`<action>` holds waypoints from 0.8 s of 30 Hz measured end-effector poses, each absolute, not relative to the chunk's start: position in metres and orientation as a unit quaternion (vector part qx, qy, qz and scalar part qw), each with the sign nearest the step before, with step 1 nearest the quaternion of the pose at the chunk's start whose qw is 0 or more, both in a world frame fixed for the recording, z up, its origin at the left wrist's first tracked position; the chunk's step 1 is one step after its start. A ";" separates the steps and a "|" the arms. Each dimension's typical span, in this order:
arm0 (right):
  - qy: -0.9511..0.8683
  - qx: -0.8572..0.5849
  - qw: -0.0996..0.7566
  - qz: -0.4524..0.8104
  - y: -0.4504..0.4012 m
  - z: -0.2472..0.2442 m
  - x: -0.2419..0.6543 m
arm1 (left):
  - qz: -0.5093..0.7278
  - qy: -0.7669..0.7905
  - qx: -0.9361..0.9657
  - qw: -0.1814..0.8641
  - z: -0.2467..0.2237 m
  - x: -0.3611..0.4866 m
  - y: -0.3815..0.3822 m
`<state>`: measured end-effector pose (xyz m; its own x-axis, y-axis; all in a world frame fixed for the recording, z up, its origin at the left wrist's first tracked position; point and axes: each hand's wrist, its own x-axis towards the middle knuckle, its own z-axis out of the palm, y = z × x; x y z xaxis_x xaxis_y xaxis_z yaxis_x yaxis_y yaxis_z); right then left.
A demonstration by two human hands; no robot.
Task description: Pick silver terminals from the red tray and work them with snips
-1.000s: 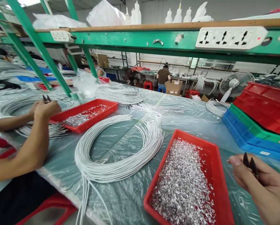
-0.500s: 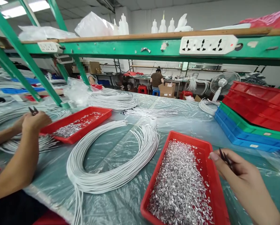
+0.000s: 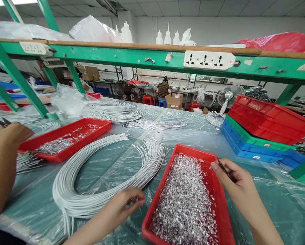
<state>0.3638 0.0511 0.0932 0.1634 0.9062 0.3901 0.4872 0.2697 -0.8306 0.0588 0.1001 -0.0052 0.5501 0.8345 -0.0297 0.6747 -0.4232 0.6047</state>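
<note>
My left hand (image 3: 125,204) hovers between the coil of white cables (image 3: 96,197) and the red tray (image 3: 148,217). Its fingers are loosely curled, with a gap to the thumb and nothing visible in them. Beyond the tray's right rim, my right hand (image 3: 235,177) holds dark, pointed tweezers (image 3: 223,167) tucked in its fingers. Thumb and forefinger also pinch at the rim, where a tiny piece may be held, too small to make out. Many small shiny metal pieces (image 3: 183,204) fill most of the tray. The cable coil lies flat, its loose ends toward the back.
At left, a co-worker's hand (image 3: 10,136) holds a similar dark tool beside another red tray (image 3: 91,127). Stacked red, green and blue trays (image 3: 267,122) stand at right. A green shelf beam with a power strip (image 3: 208,60) crosses above. A white roll (image 3: 158,134) stands behind the coil.
My left hand has come into view from below, beside the tray. The view has turned slightly right, so things appear farther left. My right hand still holds the tweezers by the tray's rim.
</note>
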 end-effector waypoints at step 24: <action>-0.625 -0.546 0.495 0.258 0.044 0.100 0.365 | 0.127 0.465 0.804 0.349 -0.019 0.066 0.116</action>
<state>0.3649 0.0442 0.1003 0.0859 0.9377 0.3365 0.4278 0.2704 -0.8625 0.0658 0.1161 -0.0195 0.5352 0.8361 -0.1204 0.6589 -0.3240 0.6789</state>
